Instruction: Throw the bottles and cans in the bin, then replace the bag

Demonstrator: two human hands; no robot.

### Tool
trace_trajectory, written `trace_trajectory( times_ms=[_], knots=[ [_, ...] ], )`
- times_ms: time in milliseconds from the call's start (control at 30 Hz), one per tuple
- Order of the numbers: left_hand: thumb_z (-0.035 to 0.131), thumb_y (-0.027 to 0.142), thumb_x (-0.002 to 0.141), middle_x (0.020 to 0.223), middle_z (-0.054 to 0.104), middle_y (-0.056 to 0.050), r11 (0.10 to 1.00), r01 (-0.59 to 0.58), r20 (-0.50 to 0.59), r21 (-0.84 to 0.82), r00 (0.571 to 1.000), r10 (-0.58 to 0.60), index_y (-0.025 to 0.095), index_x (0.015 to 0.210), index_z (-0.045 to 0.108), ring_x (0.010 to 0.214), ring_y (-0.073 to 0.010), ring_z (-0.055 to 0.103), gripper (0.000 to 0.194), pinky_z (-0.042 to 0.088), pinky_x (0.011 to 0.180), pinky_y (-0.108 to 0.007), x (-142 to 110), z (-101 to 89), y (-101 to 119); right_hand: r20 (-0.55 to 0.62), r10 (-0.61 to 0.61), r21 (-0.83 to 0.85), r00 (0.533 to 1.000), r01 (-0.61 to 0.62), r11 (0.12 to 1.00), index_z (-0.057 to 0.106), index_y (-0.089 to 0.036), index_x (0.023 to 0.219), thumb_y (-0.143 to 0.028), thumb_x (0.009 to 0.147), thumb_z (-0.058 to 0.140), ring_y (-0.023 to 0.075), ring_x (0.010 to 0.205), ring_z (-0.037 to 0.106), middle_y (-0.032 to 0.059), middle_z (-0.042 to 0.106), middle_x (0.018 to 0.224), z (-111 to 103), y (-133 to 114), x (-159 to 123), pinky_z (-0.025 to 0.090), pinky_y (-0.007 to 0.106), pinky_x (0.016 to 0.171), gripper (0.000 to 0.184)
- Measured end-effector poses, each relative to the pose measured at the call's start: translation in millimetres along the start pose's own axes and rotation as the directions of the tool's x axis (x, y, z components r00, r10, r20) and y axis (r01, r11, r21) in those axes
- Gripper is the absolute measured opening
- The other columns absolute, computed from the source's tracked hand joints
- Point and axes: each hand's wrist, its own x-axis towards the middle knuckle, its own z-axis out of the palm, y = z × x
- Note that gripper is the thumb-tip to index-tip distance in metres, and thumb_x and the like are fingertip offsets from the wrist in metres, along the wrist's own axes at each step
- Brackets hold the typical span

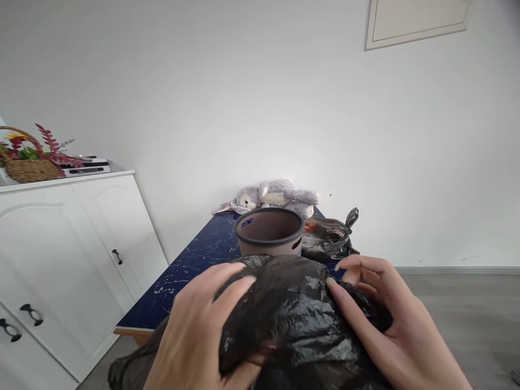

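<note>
A crinkled black plastic bag [300, 309] is bunched up close in front of me, between both hands. My left hand [203, 319] has its fingers curled over the bag's left side, with part of the hand hidden in the lower folds. On the other side, my right hand [390, 314] grips the bag's edge between thumb and bent fingers. Just beyond the bag, an upright trash bin [268, 250] with a dark rim and side handle holes stands on the table, its lower part hidden by the bag. Neither hand touches the bin.
The dark blue marbled table [190, 271] reaches to the wall. A grey plush rabbit [280, 195] lies at its far end. Right of the bin sits a knotted, filled black bag [329, 238]. A white cabinet [81, 271] on the left bears a flower basket [32, 169].
</note>
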Motion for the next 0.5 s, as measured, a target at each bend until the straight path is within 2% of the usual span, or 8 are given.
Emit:
trace_trajectory(
  times_ms=[67, 100, 167, 233, 300, 400, 500],
  knots=[
    [0.064, 0.026, 0.097, 0.109, 0.078, -0.002, 0.999, -0.025, 0.079, -0.043, 0.996, 0.028, 0.033, 0.122, 0.068, 0.101, -0.0255, 0.074, 0.027, 0.06, 0.087, -0.036, 21.9, 7.0, 0.2, -0.011, -0.018, -0.039, 1.0, 0.017, 0.999, 0.056, -0.026, 0.119, -0.042, 0.103, 0.06, 0.0137, 0.082, 0.071, -0.0008, 0.065, 0.085, -5.7, 2.1, 1.4, 0.06, 0.019, 0.076, 0.023],
    [0.058, 0.024, 0.1, 0.097, 0.079, 0.001, 0.998, 0.003, 0.114, -0.065, 0.993, 0.004, 0.032, 0.111, 0.071, 0.089, -0.0207, 0.074, 0.018, 0.058, 0.079, -0.029, 30.0, 8.0, -2.0, -0.015, -0.028, -0.075, 0.999, 0.027, 0.997, 0.056, -0.026, 0.121, -0.044, 0.102, 0.061, 0.0145, 0.082, 0.072, -0.0002, 0.067, 0.087, -10.3, 4.7, 1.8, 0.06, 0.02, 0.075, 0.026],
    [0.053, 0.026, 0.103, 0.085, 0.077, 0.004, 0.989, 0.118, 0.156, -0.093, 0.982, -0.103, 0.029, 0.096, 0.072, 0.073, -0.0153, 0.071, 0.02, 0.052, 0.066, -0.022, 40.4, 6.3, -8.6, -0.002, -0.063, -0.162, 0.998, 0.062, 0.985, 0.057, -0.028, 0.125, -0.05, 0.098, 0.066, 0.0177, 0.086, 0.074, 0.0026, 0.071, 0.097, -21.7, 12.4, 1.3, 0.061, 0.022, 0.074, 0.036],
    [0.055, 0.03, 0.102, 0.075, 0.074, 0.005, 0.97, 0.226, 0.176, -0.085, 0.962, -0.209, 0.027, 0.092, 0.072, 0.06, -0.013, 0.064, 0.02, 0.046, 0.056, -0.02, 45.3, 2.4, -15.6, 0.046, -0.095, -0.239, 0.994, 0.103, 0.965, 0.055, -0.029, 0.132, -0.056, 0.092, 0.073, 0.0222, 0.09, 0.077, 0.0061, 0.074, 0.109, -33.4, 23.0, -1.4, 0.061, 0.025, 0.071, 0.051],
    [0.055, 0.031, 0.1, 0.062, 0.067, 0.007, 0.953, 0.295, 0.167, -0.061, 0.945, -0.282, 0.027, 0.092, 0.071, 0.048, -0.012, 0.053, 0.019, 0.039, 0.048, -0.021, 48.2, -0.9, -21.0, 0.142, -0.095, -0.29, 0.985, 0.133, 0.948, 0.052, -0.029, 0.14, -0.055, 0.09, 0.074, 0.0253, 0.092, 0.079, 0.0073, 0.076, 0.112, -42.8, 35.9, -5.5, 0.061, 0.027, 0.068, 0.06],
    [0.054, 0.037, 0.1, 0.048, 0.051, 0.008, 0.937, 0.348, 0.094, -0.022, 0.934, -0.344, 0.027, 0.088, 0.069, 0.038, -0.0116, 0.038, 0.022, 0.031, 0.042, -0.023, 52.4, -2.6, -23.1, 0.3, -0.069, -0.366, 0.951, 0.182, 0.913, 0.051, -0.031, 0.145, -0.051, 0.092, 0.072, 0.0257, 0.079, 0.079, 0.0045, 0.079, 0.101, -51.0, 54.8, -12.4, 0.059, 0.029, 0.057, 0.061],
    [0.052, 0.041, 0.101, 0.045, 0.033, 0.009, 0.939, 0.342, 0.012, 0.025, 0.939, -0.342, 0.026, 0.082, 0.064, 0.037, -0.0122, 0.03, 0.027, 0.025, 0.042, -0.024, 56.4, -1.0, -16.9, 0.324, -0.1, -0.443, 0.941, 0.244, 0.863, 0.053, -0.032, 0.147, -0.055, 0.091, 0.072, 0.0268, 0.079, 0.079, 0.006, 0.078, 0.113, -54.9, 56.0, -17.8, 0.061, 0.032, 0.057, 0.063]
  ],
)
